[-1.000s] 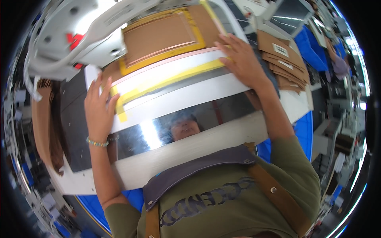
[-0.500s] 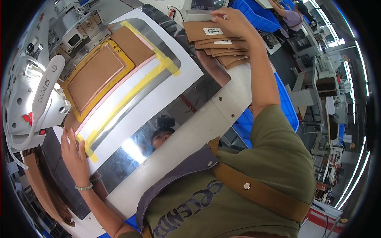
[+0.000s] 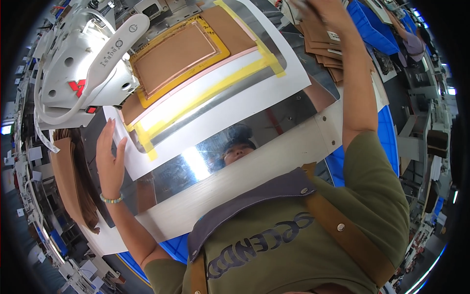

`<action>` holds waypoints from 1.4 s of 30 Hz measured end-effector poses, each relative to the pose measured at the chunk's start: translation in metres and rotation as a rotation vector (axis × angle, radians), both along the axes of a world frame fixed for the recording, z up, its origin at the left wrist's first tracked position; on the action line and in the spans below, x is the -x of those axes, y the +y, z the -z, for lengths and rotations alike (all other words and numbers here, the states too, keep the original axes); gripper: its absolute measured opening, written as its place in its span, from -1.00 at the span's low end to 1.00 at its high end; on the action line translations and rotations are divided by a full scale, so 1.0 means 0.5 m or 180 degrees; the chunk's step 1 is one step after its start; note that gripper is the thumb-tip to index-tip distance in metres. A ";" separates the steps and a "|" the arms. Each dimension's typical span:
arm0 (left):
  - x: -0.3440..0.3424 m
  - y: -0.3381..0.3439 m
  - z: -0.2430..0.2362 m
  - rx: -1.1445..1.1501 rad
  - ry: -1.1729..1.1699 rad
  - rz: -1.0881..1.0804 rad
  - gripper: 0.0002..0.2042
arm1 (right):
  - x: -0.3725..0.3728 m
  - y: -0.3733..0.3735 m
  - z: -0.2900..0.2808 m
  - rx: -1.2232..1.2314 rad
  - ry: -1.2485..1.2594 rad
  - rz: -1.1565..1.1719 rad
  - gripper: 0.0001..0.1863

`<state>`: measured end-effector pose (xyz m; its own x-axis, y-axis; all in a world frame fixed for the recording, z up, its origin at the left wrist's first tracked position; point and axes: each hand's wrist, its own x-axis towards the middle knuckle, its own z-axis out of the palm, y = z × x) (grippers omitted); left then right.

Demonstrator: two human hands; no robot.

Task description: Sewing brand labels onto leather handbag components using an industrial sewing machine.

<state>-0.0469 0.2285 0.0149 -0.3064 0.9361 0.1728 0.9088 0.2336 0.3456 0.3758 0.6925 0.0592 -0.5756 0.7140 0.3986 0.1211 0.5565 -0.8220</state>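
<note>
I read the brown panel flat, showing through the yellow frame, which probably locates it. Below the frame, yellow tape likely secures the layers. My left grip, thumb apart from fingers, is at the white sheet's edge, lower left of the frame, perhaps for steadying. My right grip blurs above the brown stack, right of the frame; I cannot tell its closure.

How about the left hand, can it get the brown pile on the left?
Probably yes. The left hand looks open and seems to hold nothing, the brown pile is close beside it, and I see nothing blocking the way.
</note>
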 end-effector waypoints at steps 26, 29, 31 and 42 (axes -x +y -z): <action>0.031 0.236 0.072 -0.0180 -0.0251 0.0832 -0.59 | 0.485 -0.258 0.191 -0.2885 -0.1113 -0.0649 -0.71; 0.043 0.250 0.066 -0.0058 -0.0271 0.0787 -0.61 | 0.487 -0.256 0.190 -0.2817 -0.1196 -0.0751 -0.69; 0.054 0.260 0.068 -0.0027 -0.0277 0.0784 -0.61 | 0.488 -0.257 0.190 -0.2800 -0.1174 -0.0772 -0.77; 0.091 0.301 0.098 -0.0532 -0.0062 0.1092 -0.69 | 0.484 -0.269 0.197 -0.2777 -0.1077 -0.0855 -0.75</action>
